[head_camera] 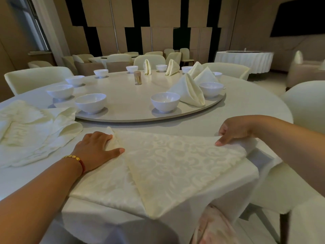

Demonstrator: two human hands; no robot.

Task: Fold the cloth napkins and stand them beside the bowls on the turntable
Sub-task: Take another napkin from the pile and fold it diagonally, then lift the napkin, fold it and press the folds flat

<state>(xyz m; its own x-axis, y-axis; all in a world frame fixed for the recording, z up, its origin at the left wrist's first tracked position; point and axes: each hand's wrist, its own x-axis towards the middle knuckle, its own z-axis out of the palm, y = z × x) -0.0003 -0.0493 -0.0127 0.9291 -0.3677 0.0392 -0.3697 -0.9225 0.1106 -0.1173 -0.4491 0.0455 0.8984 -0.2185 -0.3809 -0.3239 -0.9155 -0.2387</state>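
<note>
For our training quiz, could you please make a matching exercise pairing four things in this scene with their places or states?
Things:
1. left hand
2. right hand
3. toothpick holder
4. unfolded napkins

States:
A. stands near the turntable's middle
B. lies piled at the table's left
C. pinches the napkin's right corner
D. presses the napkin's left end

Pairs: 1-D, 2-C, 3-A, 4-B
</note>
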